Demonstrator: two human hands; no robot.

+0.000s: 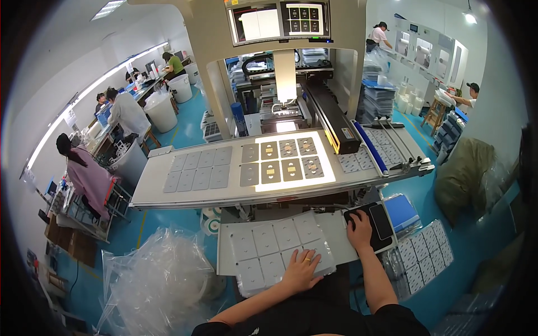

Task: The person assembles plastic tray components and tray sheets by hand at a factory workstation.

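Note:
My left hand point(301, 272) lies with fingers spread on a stack of pale grey sheets point(260, 243), each marked into rounded rectangular panels. The sheets rest on a white shelf in front of me. My right hand point(360, 231) curls over a dark computer mouse on a black mat, and most of the mouse is hidden under the palm. A black phone point(381, 222) lies right beside that hand. Beyond the shelf, a machine bed point(235, 193) carries one sheet of grey panels point(198, 169) at left and another panel sheet point(280, 162) under bright light.
Above the bed stand a black machine arm point(333, 115) and a monitor point(277, 23). Crumpled clear plastic point(159, 280) fills the lower left. At right are a blue packet point(401, 213), patterned panel sheets point(423, 257) and a green sack point(465, 173). Several people work at far benches.

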